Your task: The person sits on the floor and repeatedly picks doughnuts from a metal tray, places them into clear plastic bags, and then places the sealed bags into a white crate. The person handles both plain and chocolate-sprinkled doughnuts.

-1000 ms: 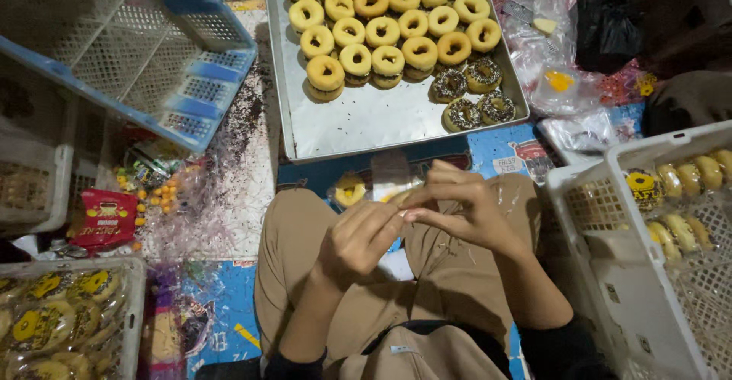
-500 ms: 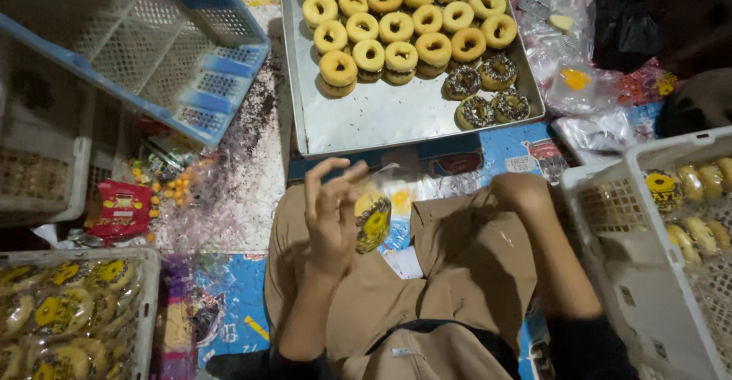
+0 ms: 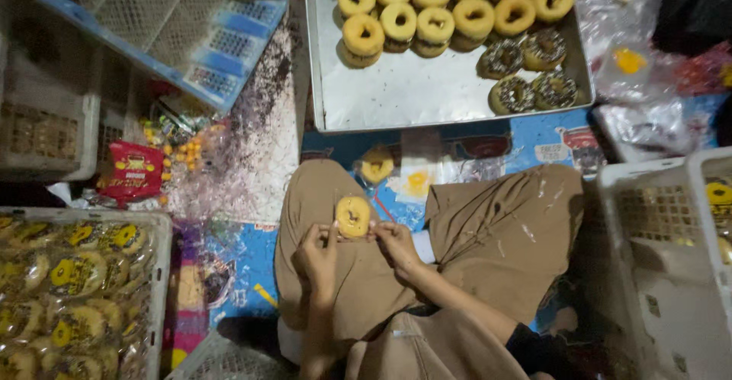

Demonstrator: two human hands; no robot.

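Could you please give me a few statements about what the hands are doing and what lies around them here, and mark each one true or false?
1. Both hands, left hand and right hand, hold one yellow doughnut in a clear wrapper. True.
2. The metal tray is completely full. False: its near part is bare.
3. Some doughnuts on the tray are dark-sprinkled doughnuts. True.
4. The crate of wrapped doughnuts stands on the person's right. False: it stands on the left.
5. A blue crate lies beside the tray. True.
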